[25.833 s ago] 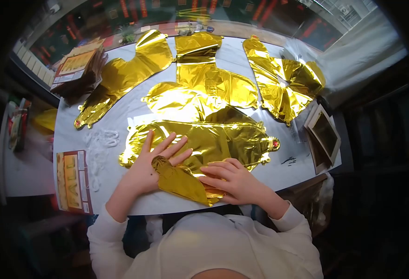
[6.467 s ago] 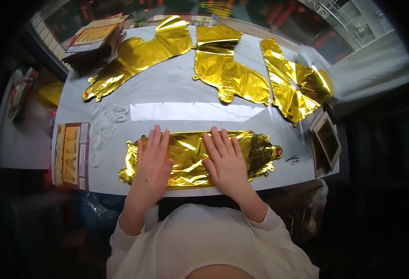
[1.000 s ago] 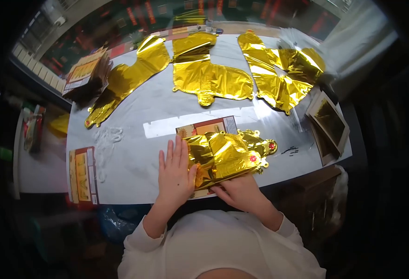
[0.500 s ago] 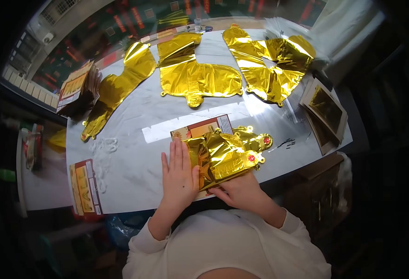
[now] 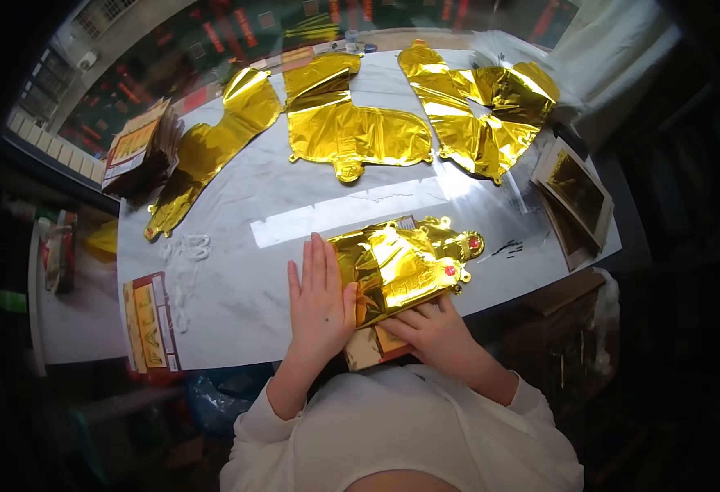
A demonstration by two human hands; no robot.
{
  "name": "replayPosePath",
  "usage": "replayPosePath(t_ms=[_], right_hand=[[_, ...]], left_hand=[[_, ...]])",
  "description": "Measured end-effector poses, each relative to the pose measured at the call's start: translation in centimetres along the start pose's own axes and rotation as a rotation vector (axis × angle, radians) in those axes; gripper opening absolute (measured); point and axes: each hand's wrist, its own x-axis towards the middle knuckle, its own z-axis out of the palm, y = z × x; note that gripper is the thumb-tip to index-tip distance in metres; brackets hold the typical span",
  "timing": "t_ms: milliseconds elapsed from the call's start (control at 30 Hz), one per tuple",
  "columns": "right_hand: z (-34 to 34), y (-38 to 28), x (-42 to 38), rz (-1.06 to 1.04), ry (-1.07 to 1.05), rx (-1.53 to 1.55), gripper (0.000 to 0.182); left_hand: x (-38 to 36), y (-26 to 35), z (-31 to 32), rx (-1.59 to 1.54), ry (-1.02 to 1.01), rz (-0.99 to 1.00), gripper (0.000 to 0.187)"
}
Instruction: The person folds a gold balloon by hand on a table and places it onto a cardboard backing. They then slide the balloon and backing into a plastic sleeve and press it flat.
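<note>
A folded stack of gold foil balloons (image 5: pixel 401 266) with red round marks at its right end lies on the table in front of me. My left hand (image 5: pixel 320 299) rests flat along its left edge, fingers stretched out. At the near edge, my right hand (image 5: pixel 433 332) has its fingers extended against the foil and over a printed card (image 5: pixel 365 348). That card pokes out from under the foil toward my body, past the table edge. Some fingertips of the right hand are hidden by the foil.
Flat gold foil balloons (image 5: pixel 360 131) lie across the back of the marble-look table (image 5: pixel 237 303). A stack of printed cards (image 5: pixel 134 148) stands at left, a "FALL" card (image 5: pixel 152 324) and white string (image 5: pixel 188 250) nearer. Framed-looking cards (image 5: pixel 574 197) lean at right.
The printed card has slid toward my body: its far end is now mostly covered by foil and its near end sticks out. My right hand has shifted slightly, with more fingers showing.
</note>
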Motion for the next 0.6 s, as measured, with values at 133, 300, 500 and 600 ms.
replayPosePath(t_ms=[133,300,500,600], right_hand=[[-3.5,-1.0,-3.0,-0.031,0.0,0.06,0.057],[-11.8,-0.1,-9.2,0.2,-0.004,0.091,0.052],[-13.0,-1.4,-10.3,0.539,0.745,0.012,0.034],[-9.1,-2.6,-5.0,0.189,0.645,0.233,0.037]], left_hand=[[0.0,-0.3,0.3,0.005,0.009,0.01,0.073],[0.0,-0.1,0.2,0.022,0.008,0.019,0.07],[0.1,0.0,0.4,0.067,0.025,0.025,0.066],[-0.1,-1.9,2.8,0.074,0.075,0.036,0.067]])
